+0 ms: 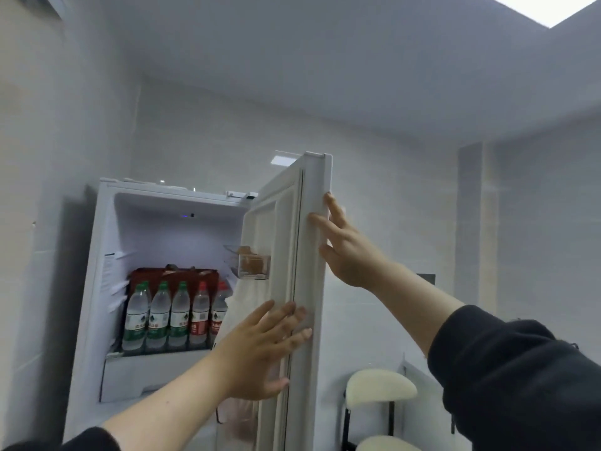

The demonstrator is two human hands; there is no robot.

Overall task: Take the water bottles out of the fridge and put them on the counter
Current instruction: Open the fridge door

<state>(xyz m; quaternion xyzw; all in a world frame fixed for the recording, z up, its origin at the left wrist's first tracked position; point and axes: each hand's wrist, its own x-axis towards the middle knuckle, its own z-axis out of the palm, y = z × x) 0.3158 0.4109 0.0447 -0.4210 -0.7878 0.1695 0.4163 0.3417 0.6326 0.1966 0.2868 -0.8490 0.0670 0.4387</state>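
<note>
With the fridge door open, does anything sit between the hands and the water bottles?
Nothing visible does. The water bottles stand foremost on the shelf; the red bag is behind them. The left hand and right hand touch the door.

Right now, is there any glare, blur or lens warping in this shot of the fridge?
Head view: the wide-angle lens tilts and bows the fridge door; the ceiling light is blown out white, with a reflected patch on the wall tile; the left hand is slightly motion-blurred; the water bottles are well lit, labels too soft to read.
</note>
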